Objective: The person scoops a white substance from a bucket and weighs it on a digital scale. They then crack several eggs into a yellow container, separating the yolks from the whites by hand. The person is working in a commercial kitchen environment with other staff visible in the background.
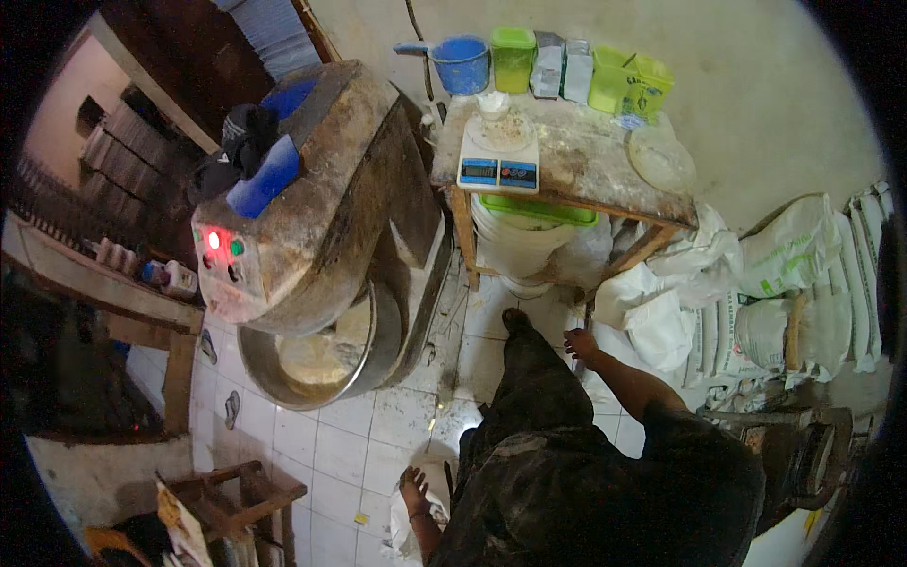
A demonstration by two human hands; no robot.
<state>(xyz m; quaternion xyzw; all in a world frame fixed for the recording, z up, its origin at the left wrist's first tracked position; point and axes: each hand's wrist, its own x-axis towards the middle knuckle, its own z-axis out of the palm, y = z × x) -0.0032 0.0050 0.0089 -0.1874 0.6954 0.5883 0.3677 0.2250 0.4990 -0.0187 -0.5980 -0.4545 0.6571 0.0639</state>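
My left hand hangs at my side with its fingers apart, holding nothing. Just below it in the picture is a white sack on the tiled floor; whether the two touch I cannot tell. My right hand is also free, its fingers loosely curled and apart, close to the crumpled white sacks. Ahead stands a worn wooden table bearing a white digital kitchen scale. At the left is a large floor-standing mixer with a lit red lamp. Pale dough or flour mixture lies in its metal bowl.
A blue dipper, green plastic tubs and packets line the table's back. Under it stands a white bucket. Stacked full sacks fill the right side. A wooden stand and stray sandals are at the left.
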